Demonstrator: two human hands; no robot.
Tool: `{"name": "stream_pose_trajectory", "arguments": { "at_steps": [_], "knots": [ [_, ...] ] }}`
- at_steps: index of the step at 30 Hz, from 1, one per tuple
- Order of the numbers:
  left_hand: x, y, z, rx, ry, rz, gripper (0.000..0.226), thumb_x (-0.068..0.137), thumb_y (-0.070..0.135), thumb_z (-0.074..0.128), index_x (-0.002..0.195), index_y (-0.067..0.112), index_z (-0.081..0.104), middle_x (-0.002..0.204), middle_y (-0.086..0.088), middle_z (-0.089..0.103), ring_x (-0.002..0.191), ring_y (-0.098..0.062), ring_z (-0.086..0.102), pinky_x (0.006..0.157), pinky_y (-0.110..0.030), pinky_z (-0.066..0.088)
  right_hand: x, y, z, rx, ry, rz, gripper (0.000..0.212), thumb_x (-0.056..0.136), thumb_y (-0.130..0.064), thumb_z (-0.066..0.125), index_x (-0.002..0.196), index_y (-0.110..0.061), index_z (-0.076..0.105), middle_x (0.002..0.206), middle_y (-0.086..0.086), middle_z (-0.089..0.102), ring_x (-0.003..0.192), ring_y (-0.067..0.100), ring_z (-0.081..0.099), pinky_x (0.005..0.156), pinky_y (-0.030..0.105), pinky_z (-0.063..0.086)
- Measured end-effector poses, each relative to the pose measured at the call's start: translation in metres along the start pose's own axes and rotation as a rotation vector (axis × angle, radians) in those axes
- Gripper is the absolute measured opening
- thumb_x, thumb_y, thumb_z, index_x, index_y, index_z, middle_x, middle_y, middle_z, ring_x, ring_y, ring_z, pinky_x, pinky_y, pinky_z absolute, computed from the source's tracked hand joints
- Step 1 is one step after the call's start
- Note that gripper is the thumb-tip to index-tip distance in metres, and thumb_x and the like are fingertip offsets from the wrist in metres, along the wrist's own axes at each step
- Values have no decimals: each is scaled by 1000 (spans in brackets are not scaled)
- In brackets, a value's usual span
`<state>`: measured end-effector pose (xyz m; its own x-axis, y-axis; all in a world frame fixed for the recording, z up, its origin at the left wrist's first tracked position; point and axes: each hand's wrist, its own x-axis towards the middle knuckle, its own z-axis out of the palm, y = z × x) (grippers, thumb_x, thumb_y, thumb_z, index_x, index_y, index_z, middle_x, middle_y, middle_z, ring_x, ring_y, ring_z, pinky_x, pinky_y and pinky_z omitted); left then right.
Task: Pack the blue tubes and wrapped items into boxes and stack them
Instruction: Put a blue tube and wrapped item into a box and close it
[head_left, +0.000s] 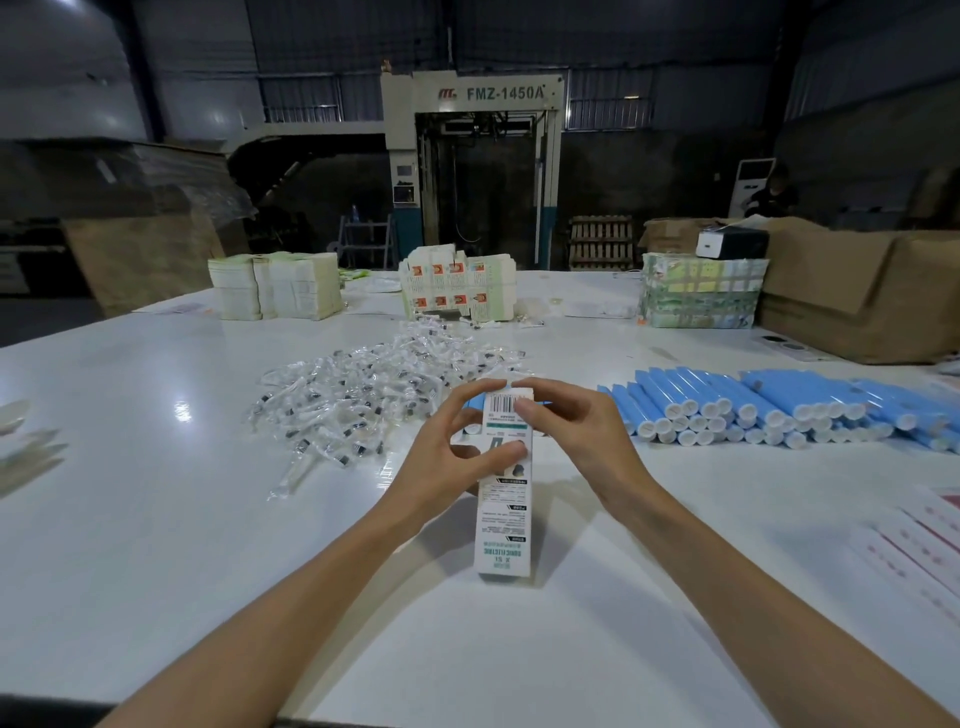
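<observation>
A long white printed box (505, 519) is held above the white table (156, 519) in the middle of the view, its far end pointing away from me. My left hand (457, 452) grips its left side, thumb on the top face. My right hand (566, 426) pinches the far end at the flap, near the barcode. A bit of blue shows just behind the box's far end. A pile of clear wrapped items (363, 405) lies beyond my left hand. Blue tubes with white caps (779, 410) lie stacked in rows to the right.
Stacks of flat box blanks (275, 291) and printed cartons (457, 286) stand at the far side. A wrapped bundle (701, 296) and brown cardboard boxes (857, 296) sit at the far right. Printed sheets (924, 551) lie at the right edge.
</observation>
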<state>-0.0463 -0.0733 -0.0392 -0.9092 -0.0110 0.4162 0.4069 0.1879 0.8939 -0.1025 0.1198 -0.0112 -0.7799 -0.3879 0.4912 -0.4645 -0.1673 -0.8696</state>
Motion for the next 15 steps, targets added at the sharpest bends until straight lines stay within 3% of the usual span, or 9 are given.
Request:
{"name": "stream_pose_trajectory", "arguments": {
  "at_steps": [11, 15],
  "knots": [
    [-2, -2, 1, -21, -7, 19, 72, 86, 35, 92, 146, 39, 53, 118, 1, 76, 84, -34, 82, 62, -40, 65, 1, 9, 1, -63, 45, -120, 14, 98, -15, 74, 109, -12, 82, 108, 1, 79, 101, 20, 77, 84, 27, 60],
    [-1, -3, 2, -36, -8, 20, 71, 88, 34, 91, 146, 39, 51, 117, -2, 77, 88, -34, 81, 66, -38, 65, 1, 14, 4, -46, 56, -62, 18, 99, -21, 73, 115, -17, 80, 106, -1, 80, 101, 19, 77, 82, 24, 58]
  ]
}}
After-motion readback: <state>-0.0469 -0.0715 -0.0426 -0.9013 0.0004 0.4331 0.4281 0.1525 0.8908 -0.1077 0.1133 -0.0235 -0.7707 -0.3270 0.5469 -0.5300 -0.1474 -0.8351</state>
